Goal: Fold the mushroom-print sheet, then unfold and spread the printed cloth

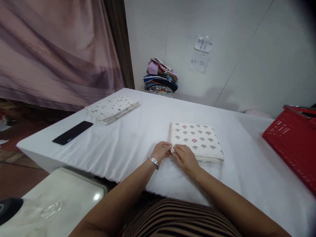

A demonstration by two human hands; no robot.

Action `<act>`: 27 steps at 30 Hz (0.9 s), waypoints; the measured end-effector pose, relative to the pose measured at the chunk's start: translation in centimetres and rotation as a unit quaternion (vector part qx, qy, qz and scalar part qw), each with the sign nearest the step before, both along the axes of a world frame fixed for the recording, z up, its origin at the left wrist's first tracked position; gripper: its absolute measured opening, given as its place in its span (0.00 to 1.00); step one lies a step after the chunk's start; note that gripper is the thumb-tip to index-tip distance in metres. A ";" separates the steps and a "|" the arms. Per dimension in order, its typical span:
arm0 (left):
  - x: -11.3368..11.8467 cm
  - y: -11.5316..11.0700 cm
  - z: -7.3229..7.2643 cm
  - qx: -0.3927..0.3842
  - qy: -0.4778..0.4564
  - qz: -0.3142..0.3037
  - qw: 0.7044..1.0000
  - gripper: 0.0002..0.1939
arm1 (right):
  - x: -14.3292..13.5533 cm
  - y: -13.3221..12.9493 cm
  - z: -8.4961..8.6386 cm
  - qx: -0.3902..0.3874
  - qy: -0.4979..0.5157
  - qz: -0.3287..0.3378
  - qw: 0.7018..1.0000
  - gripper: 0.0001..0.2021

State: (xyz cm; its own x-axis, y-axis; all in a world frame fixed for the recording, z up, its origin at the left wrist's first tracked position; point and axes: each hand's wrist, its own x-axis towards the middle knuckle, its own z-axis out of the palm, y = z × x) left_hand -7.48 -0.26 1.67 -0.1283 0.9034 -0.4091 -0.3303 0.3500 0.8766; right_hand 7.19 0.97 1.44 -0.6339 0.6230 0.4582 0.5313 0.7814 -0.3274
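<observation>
A folded white cloth [197,140] printed with grey and red mushrooms lies on the white-covered table in front of me. At its near left corner, my left hand [161,150] pinches the cloth's edge between thumb and fingertips. My right hand [186,158] closes on the same corner from the other side, its fingertips meeting the left ones and its back over the near edge. A small pale bit of the corner shows between the two hands. A silver band circles my left wrist.
Another folded patterned cloth [113,108] lies at the table's far left, with a black phone-like slab [72,132] nearer. A red plastic basket [291,144] stands at the right. Stacked fabrics [161,79] rise behind the white tablecloth [148,121]; a pale surface [69,184] is at lower left.
</observation>
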 end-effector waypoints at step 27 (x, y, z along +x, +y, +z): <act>-0.6 2.9 -1.2 0.246 0.446 -0.029 0.860 0.20 | -1.0 0.5 -1.0 0.116 -0.149 -0.037 0.981 0.09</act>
